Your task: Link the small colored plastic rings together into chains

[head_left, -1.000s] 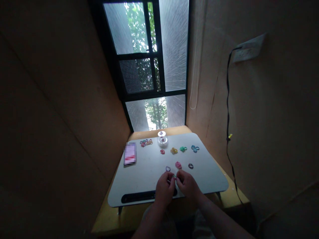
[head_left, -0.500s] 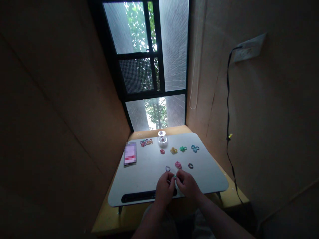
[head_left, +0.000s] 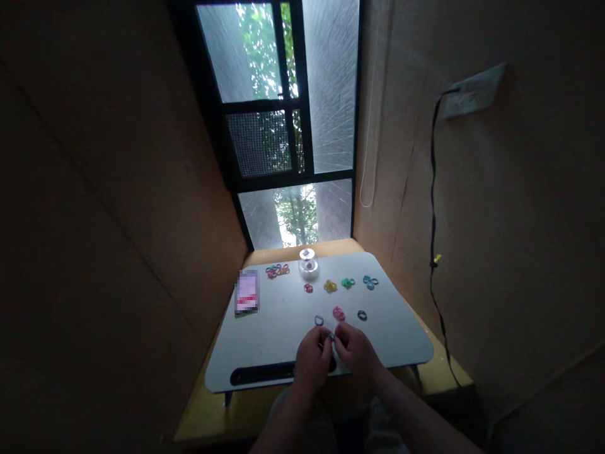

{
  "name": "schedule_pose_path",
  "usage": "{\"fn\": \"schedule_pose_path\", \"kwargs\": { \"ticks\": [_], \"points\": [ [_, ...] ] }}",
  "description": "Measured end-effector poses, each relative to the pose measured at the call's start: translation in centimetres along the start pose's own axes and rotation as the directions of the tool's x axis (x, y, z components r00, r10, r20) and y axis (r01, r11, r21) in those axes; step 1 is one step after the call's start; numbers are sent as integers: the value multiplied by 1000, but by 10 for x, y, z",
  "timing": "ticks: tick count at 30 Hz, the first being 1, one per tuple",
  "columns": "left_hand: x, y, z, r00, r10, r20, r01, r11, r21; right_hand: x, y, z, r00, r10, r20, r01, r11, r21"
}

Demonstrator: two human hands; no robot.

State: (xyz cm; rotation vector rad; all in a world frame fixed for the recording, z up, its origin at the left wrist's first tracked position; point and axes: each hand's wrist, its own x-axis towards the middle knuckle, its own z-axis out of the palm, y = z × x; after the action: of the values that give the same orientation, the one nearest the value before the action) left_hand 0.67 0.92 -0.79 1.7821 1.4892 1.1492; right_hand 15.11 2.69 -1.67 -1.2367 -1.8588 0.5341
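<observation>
My left hand and my right hand meet over the near side of the white lap table. Both are closed, fingertips pinching a small green elastic band that is mostly hidden. Just beyond them lie a purple band, a clump of pink bands and a dark band. Farther back are small groups of red bands, yellow bands, green bands and blue bands.
A clear round container stands at the back of the lap table. Mixed coloured bands lie left of it, and a blurred-out phone-like rectangle at the left edge. A black slot runs along the front. A cable hangs on the right wall.
</observation>
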Motion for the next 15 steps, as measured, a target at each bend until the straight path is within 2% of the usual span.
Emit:
{"fn": "schedule_pose_path", "kwargs": {
  "ticks": [15],
  "points": [
    [-1, 1, 0, 1000, 2, 10, -2, 1000, 19, 0, 1, 0, 1000, 8, 4, -8, 1000, -3]
  ]
}}
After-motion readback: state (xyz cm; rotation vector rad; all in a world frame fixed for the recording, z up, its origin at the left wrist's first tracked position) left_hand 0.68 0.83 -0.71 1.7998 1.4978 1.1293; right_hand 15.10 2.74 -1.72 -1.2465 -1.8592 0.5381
